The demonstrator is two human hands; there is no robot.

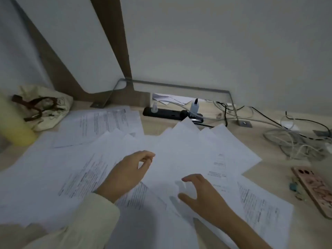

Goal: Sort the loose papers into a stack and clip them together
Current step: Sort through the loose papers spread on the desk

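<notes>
1. Neither grip is closed on anything in the head view: the left hand (131, 169) hovers over the loose papers (179, 155) with thumb and forefinger curled close but pinching nothing I can make out, and the right hand (199, 193) is spread, fingers released, just above a sheet.

2. Taking the black power strip (172, 114) as landmark, the papers fan out across the tabletop (269, 169) on its near side, their far tips almost reaching it; more printed sheets lie to its near left.

3. Risk, as I judge it: thin, slick sheets overlap at many angles, so raking them together could crease corners or slide one off the near edge.

4. Sheet tips nearest the power strip could nudge its plugs or catch the tangle of cables (296, 141) to its right.

5. No clip shows clearly; small items beside the pink phone (316, 187), well to the near right of the strip, are too blurred to name.

6. Textures: papers are flat, white, matte, sharp-cornered, some bearing text; the tabletop is pale wood grain; a soft cloth bag (45, 108) slumps far left of the strip, with a yellow cylinder (14, 123) nearer than it.
</notes>
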